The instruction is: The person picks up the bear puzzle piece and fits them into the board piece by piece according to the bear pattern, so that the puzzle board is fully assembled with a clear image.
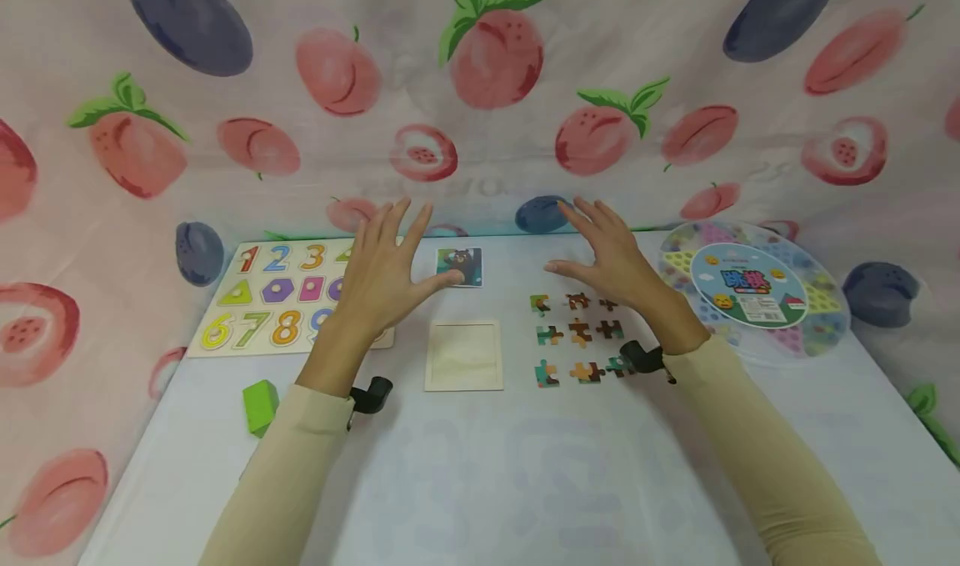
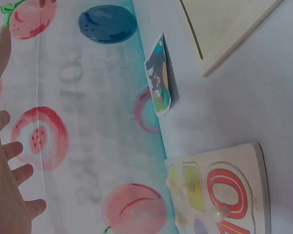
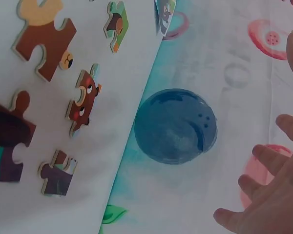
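Note:
Both hands are raised over the table with fingers spread, holding nothing. My left hand (image 1: 386, 270) hovers between the wooden number board (image 1: 288, 345) and a small bear picture card (image 1: 460, 257), its thumb overlapping the card in the head view. Above the right side, my right hand (image 1: 611, 257) is nearest to several loose jigsaw pieces (image 1: 580, 331) laid out in rows; the forearm partly hides some. A square wooden puzzle frame (image 1: 465, 385) lies flat between the arms. The right wrist view shows a brown bear-face piece (image 3: 88, 100) close up.
A round game board (image 1: 825, 299) with a blue label lies at the back right. Left of the left forearm stands a green block (image 1: 260, 408). A fruit-print cloth (image 1: 495, 157) hangs along the table's back edge.

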`<state>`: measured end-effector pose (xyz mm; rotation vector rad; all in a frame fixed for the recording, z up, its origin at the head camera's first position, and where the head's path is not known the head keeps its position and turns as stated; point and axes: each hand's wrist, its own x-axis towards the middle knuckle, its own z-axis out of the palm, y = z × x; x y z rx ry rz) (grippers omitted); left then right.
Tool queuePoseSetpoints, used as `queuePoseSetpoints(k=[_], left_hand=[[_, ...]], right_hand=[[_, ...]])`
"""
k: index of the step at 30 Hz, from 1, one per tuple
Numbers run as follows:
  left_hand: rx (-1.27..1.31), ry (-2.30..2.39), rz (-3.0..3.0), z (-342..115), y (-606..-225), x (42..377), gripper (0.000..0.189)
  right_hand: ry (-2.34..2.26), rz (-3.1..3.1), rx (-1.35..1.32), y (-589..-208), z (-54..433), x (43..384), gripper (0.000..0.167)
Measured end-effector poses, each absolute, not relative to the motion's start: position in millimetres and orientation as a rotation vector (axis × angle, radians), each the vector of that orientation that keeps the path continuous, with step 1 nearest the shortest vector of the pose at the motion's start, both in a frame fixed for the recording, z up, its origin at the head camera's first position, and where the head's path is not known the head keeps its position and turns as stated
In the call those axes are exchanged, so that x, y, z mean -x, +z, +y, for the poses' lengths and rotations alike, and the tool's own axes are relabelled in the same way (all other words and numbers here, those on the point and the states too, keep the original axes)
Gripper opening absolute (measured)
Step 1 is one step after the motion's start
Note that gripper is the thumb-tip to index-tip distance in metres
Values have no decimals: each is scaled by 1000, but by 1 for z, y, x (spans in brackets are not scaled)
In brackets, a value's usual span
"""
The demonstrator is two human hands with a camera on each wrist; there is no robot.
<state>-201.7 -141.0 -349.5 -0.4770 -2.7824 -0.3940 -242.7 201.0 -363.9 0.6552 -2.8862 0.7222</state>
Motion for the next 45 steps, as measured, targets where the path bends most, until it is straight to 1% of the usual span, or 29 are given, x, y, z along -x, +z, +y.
queuePoseSetpoints(k=[5,10,16,19,27,35,40,45], left_hand=[[490,-483,-2817,-147,-352,192,101],[523,-686,-2900,-154,-360,180,100],[530,-830,-2989,-161,-373,168,97],[516,-864,-3028,-161,-379,163,99],[577,-922,-3128,-158,-394,149,105],[669,-1018,-3215,-158,-404,136,93],[661,-1102,-3254,-160,-410,134,86],[638,-1136,-3271,-161,-416,135,84]], right_hand=[[843,-2902,-737,-368,196,247,91],[990,-2994,-788,-374,192,251,87],[1030,-3030,-842,-385,190,259,81],[1007,-3042,-883,-390,190,262,75],[948,-3127,-929,-406,189,268,48],[842,-3138,-937,-413,187,266,41],[809,-3128,-966,-416,185,263,34],[806,-3139,-966,-417,183,261,29]])
